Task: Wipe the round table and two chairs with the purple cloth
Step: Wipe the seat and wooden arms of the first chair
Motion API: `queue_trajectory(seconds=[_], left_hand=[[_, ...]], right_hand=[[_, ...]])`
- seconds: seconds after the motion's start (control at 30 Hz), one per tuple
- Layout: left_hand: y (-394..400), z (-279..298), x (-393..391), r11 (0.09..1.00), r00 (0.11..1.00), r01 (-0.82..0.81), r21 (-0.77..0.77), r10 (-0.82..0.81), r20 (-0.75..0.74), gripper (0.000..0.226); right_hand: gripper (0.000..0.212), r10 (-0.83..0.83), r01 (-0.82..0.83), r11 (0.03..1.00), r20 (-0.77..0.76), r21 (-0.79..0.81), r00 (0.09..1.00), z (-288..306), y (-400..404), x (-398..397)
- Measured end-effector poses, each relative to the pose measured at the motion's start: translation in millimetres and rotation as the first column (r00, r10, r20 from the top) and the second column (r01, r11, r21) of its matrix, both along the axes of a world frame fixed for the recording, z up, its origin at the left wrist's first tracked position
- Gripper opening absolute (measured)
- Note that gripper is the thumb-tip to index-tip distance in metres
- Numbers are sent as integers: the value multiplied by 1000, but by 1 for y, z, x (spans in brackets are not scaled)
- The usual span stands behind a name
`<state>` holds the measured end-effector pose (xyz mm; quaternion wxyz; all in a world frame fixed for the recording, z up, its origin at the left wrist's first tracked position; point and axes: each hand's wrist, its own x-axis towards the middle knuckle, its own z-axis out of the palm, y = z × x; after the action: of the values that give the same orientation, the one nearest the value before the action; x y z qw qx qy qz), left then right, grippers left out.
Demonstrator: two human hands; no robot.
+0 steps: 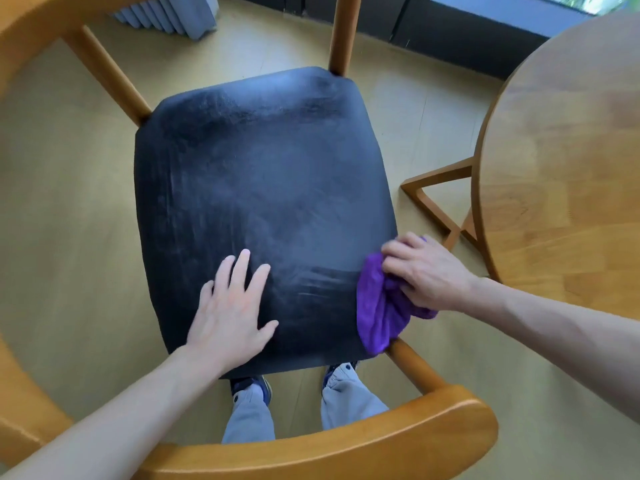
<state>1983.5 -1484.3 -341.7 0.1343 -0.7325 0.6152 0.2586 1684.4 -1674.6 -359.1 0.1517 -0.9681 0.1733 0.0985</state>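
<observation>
A wooden chair with a black padded seat (263, 188) fills the middle of the head view; its curved wooden backrest (381, 434) runs along the bottom. My left hand (232, 310) lies flat on the near part of the seat, fingers spread. My right hand (422, 271) grips the bunched purple cloth (377, 306) at the seat's near right corner, over the top of a chair post. The round wooden table (568, 161) stands to the right.
The table's wooden base (436, 199) shows on the floor between chair and table. A grey pleated curtain (169, 12) hangs at the top left, dark window frames at the top. My feet (294, 382) stand under the backrest. The floor is light wood.
</observation>
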Motion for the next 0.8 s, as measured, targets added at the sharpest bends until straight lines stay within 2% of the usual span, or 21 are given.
queue_trajectory(seconds=[0.1, 0.2, 0.27, 0.3, 0.37, 0.47, 0.57, 0.63, 0.7, 0.77, 0.8], left_hand=[[-24, -2, -24, 997, 998, 55, -54, -55, 3, 103], [-61, -9, -44, 1000, 999, -30, -9, 30, -30, 117], [-79, -14, -49, 991, 991, -127, 40, 129, -44, 127], [-84, -16, -51, 986, 988, -150, 68, 152, -37, 131], [-86, -19, -53, 985, 990, -141, 100, 142, -3, 135], [-84, -18, -54, 989, 993, -117, 91, 115, 30, 134], [-83, -18, -54, 989, 992, -122, 87, 121, 20, 131], [-81, -18, -54, 989, 993, -120, 82, 118, 29, 125], [-79, -17, -54, 990, 992, -122, 75, 119, 35, 124], [-78, -17, -54, 989, 992, -128, 73, 127, 24, 125], [-78, -17, -54, 988, 991, -135, 73, 134, 26, 128]], right_hand=[[34, -294, 295, 955, 112, 3, 949, -7, -34, 45], [44, -653, 627, 756, 152, 190, 742, -14, -69, 92], [42, -771, 739, 634, 113, 228, 627, -18, -73, 105], [39, -783, 756, 621, 103, 207, 614, -19, -67, 105], [29, -748, 737, 663, 75, 132, 660, -14, -45, 94], [21, -605, 605, 794, -23, 53, 796, -3, 7, 57], [18, -391, 405, 908, -135, 107, 911, 4, 57, 21], [16, -282, 318, 931, -198, 178, 939, 4, 68, 11], [13, -281, 311, 930, -169, 196, 945, 5, 58, 13], [13, -413, 416, 898, -52, 146, 909, 5, 40, 25], [16, -514, 507, 852, 21, 127, 858, 3, 27, 37]])
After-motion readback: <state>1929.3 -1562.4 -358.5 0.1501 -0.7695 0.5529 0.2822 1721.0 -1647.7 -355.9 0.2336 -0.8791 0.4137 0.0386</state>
